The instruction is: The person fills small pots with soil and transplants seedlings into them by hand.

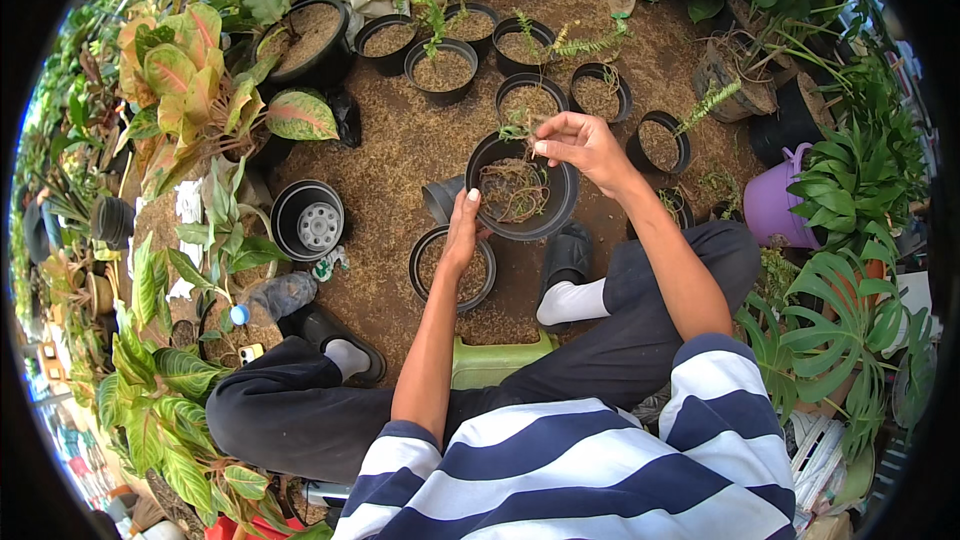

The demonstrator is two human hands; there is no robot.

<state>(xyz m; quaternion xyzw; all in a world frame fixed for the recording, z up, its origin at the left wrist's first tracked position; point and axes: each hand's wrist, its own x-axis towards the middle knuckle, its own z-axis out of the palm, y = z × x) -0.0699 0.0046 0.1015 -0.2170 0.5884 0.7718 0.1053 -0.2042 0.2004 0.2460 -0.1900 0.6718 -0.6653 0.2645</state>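
My left hand [466,234] grips the near-left rim of a black plastic pot [556,202], tilted so its inside faces me. Tangled plant cuttings [514,191] with thin stems and roots lie in that pot. Above its far rim, my right hand [581,146] pinches a small green sprig [523,127] between thumb and fingers. Just below the held pot stands another black pot [454,300] with brown growing medium in it. A dark pot [442,199] lies on its side, partly hidden behind my left hand and the held pot.
Several small black pots with fern sprigs, one of them a round pot [442,73], stand ahead on the brown ground. To the left are an empty black pot [308,220] and a clear plastic bottle [281,296]. A purple bucket [780,199] stands at right, among leafy plants.
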